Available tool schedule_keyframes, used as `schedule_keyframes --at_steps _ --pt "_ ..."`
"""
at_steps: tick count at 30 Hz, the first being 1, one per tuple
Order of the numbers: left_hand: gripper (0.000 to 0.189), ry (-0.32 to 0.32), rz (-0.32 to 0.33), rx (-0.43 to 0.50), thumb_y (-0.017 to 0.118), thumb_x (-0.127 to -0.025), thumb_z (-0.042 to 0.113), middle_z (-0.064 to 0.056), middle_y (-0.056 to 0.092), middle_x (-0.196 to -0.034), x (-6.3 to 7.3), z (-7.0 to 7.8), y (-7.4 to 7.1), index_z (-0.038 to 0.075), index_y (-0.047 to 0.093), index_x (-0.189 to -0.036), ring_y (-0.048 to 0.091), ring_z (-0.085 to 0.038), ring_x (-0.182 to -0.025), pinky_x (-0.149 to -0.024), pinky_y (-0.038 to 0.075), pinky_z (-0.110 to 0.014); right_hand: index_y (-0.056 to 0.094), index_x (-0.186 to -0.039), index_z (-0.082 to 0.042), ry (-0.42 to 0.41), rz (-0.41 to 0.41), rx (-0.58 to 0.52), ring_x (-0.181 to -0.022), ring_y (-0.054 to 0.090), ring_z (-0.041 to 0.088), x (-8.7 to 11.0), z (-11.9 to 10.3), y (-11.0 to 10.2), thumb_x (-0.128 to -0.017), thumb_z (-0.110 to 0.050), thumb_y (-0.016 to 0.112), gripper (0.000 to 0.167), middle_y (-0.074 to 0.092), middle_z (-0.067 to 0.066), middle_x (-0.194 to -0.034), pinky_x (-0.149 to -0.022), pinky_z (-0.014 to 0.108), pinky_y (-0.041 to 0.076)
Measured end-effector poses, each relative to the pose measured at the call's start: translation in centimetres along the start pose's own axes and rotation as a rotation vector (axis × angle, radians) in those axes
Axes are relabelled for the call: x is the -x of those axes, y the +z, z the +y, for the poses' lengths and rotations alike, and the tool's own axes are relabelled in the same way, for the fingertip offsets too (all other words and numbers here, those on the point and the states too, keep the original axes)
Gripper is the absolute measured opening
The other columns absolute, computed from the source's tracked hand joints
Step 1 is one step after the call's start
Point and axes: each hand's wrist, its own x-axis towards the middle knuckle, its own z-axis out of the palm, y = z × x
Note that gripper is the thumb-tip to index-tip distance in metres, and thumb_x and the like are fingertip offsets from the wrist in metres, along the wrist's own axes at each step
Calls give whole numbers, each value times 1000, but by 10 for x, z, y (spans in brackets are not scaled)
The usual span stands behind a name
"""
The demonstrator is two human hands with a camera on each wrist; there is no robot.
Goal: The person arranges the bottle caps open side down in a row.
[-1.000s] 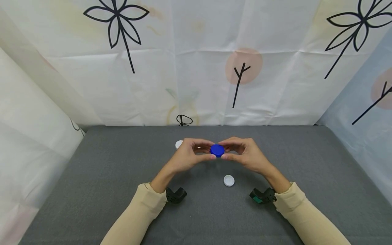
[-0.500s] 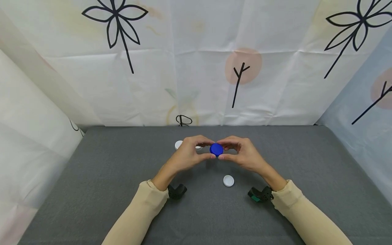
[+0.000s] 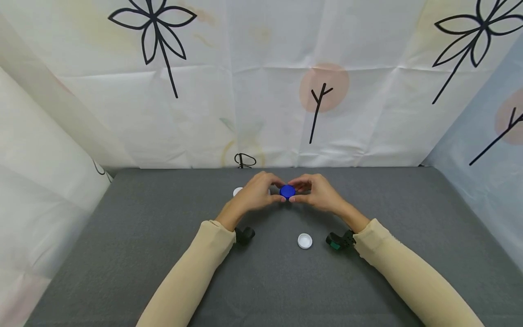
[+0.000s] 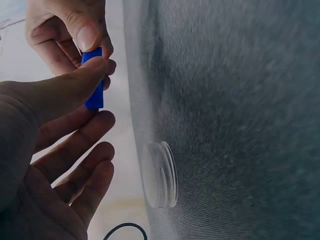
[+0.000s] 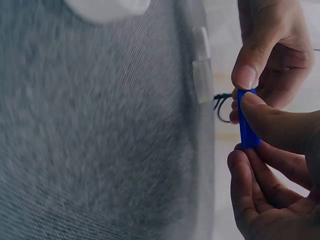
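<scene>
A blue round cap (image 3: 287,191) is held flat side up above the grey table, between both hands. My left hand (image 3: 257,190) pinches its left side with thumb and fingers. From the other side, my right hand (image 3: 320,193) pinches it the same way. Edge-on in the left wrist view, the cap (image 4: 95,82) shows both thumbs on its near side; the remaining left fingers are spread loosely. Beyond the left hand lies a white round lid (image 3: 237,191), partly hidden. In the left wrist view a clear, low round container (image 4: 160,175) stands on the table.
Nearer the body, a white round cap (image 3: 304,241) lies on the grey tabletop (image 3: 261,286), its raised rim showing. The right wrist view has two pale low round pieces (image 5: 202,82) near the far edge. A patterned white cloth (image 3: 261,113) hangs behind the table.
Both hands have moved away from the body, toward the table's back, carrying the blue cap with them and slightly left. The white cap in front has stayed in place.
</scene>
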Motion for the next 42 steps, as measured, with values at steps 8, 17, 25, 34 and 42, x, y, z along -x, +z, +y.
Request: schedule_keyframes --at_steps 8,17,25,34,42 --pt "30 -93 -50 -29 83 -87 18 -6 72 -111 -13 -2 4 7 76 -114 58 -23 -109 -97 46 -40 70 -118 7 49 -37 50 -96 70 30 -12 10 2 -86 -4 82 36 72 17 -107 -84 40 57" --pt "33 -128 -64 -50 84 -86 15 -7 73 -108 -19 -5 13 4 74 -115 64 -21 -104 -93 50 -37 71 -117 7 69 -61 75 -98 70 30 -17 15 6 -85 -7 84 38 71 18 -108 -87 42 57" --pt "30 -125 -42 -76 83 -86 16 -6 73 -102 -19 -5 14 5 76 -113 64 -20 -96 -87 51 -36 73 -115 5 65 -52 133 -93 68 28 -18 14 7 -83 -8 86 37 71 15 -102 -84 43 56" --pt "31 -137 -29 -80 84 -86 17 -6 73 -104 -18 -4 14 5 76 -113 65 -20 -98 -88 52 -36 73 -117 5 73 -41 146 -94 69 29 -17 12 8 -83 -8 86 38 71 15 -103 -84 43 57" --pt "36 -150 30 -63 84 -85 21 -8 73 -110 -7 -4 12 4 75 -116 58 -27 -107 -96 45 -40 70 -121 6 44 23 112 -97 67 31 -3 13 7 -83 -12 86 45 68 16 -108 -86 45 56"
